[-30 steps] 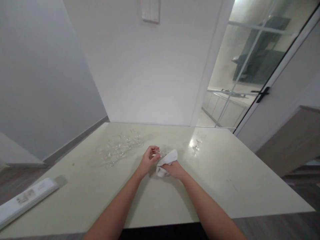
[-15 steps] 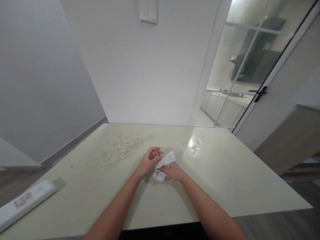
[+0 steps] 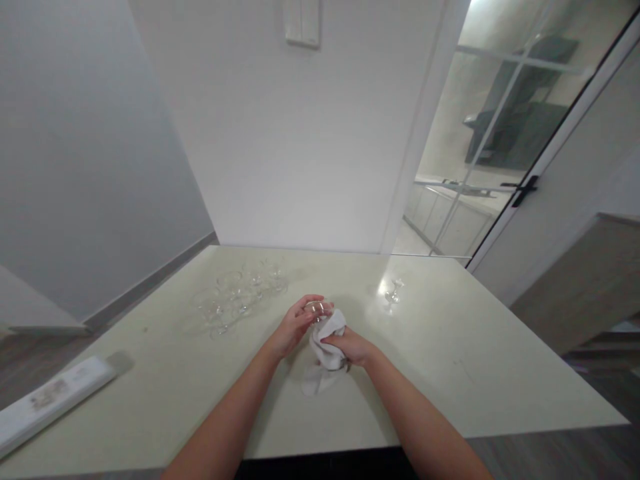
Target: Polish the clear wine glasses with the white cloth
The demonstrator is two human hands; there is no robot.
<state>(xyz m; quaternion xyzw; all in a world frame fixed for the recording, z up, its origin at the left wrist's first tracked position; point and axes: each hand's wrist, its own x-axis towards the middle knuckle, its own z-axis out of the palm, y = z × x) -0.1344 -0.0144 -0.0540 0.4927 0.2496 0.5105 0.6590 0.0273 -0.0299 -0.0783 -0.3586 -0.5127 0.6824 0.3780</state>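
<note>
My left hand has its fingers curled around the bowl of a clear stemmed glass, whose rim faces up and away. In my right hand is a white cloth, bunched against the lower part of the glass. The cloth hides the stem and foot, and one end of it hangs down towards the tabletop. Both hands are close together over the middle of the table.
Several clear stemmed glasses stand grouped at the back left. Another small glass stands at the back right, beside a bright reflection. A long white box lies at the left edge. Behind the table rises a white wall.
The cloth has shifted lower on the glass, and a loose end now hangs down. More of the glass's bowl shows in my left hand. The view has tilted slightly.
</note>
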